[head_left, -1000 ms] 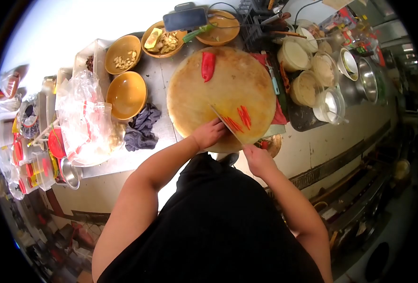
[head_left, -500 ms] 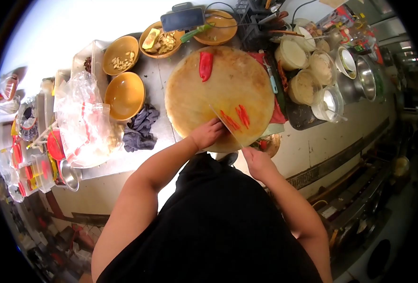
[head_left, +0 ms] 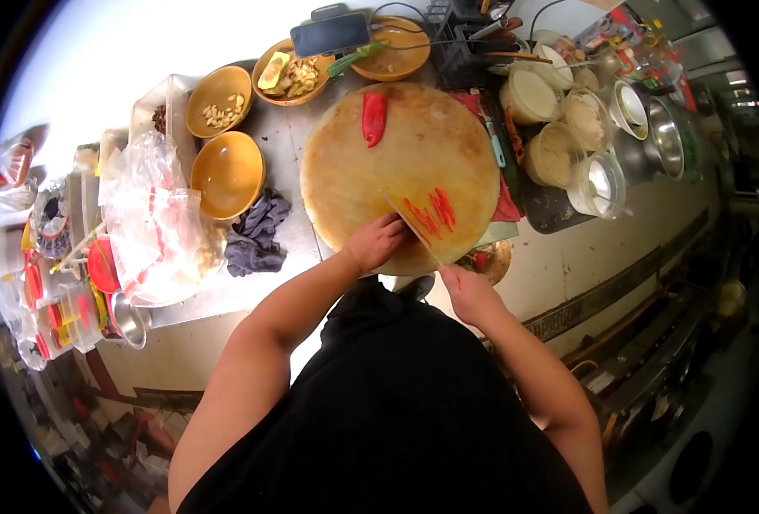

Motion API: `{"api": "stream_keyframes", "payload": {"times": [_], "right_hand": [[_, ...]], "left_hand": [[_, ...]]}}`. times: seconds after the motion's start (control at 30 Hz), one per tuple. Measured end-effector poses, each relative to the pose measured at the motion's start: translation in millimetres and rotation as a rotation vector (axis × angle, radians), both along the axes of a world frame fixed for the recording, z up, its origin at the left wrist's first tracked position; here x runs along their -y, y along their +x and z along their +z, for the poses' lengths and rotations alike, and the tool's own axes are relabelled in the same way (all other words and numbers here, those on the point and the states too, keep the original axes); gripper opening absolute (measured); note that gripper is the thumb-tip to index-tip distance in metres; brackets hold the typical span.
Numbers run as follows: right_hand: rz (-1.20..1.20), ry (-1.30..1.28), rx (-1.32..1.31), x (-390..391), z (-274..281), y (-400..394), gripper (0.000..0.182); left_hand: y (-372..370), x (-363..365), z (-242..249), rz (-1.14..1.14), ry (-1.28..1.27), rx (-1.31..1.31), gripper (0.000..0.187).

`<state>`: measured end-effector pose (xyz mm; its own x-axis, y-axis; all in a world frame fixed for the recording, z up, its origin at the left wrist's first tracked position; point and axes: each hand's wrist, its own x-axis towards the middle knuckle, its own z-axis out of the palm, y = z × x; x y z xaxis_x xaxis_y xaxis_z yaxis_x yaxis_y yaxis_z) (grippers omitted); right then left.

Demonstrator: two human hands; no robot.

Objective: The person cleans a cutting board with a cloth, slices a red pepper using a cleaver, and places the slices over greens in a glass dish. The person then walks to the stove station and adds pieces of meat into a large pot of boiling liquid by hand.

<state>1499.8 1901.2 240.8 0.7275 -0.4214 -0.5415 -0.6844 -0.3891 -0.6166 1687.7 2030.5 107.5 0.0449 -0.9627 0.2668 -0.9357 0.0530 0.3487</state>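
A round wooden chopping board [head_left: 336, 167] lies in front of me. My right hand [head_left: 471, 295] is closed round the handle of a knife [head_left: 415, 231], whose blade stands edge-on over the board's near part. On the blade's left side my left hand [head_left: 376, 243] presses down with curled fingers, the fingertips close against the blade; what lies under them is hidden. Thin red pepper strips [head_left: 442, 211] lie in small bunches just right of the blade. Toward the far edge of the board rests a larger flat piece of red pepper [head_left: 373, 120].
Bowls stand behind and left of the board, among them one with garlic cloves [head_left: 212, 111] and an orange bowl [head_left: 227, 176]. A phone [head_left: 331, 36] sits at the back. Dark cloth [head_left: 259, 233] lies left; several tubs [head_left: 556, 154] crowd the right.
The red strips right of the blade have spread apart and more of them show. Both hands and the knife stay in nearly the same place.
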Motion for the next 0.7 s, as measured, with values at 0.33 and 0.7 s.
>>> {"api": "stream_keyframes", "payload": {"times": [0.33, 0.7], "right_hand": [[0.036, 0.008, -0.023, 6.6, 5.4, 7.3, 0.047], [0.020, 0.042, 0.052, 10.7, -13.5, 40.2, 0.047]], "left_hand": [[0.2, -0.3, -5.8, 0.001, -0.033, 0.012, 0.028], [1.4, -1.2, -6.8, -0.005, -0.011, -0.091, 0.026]]}}
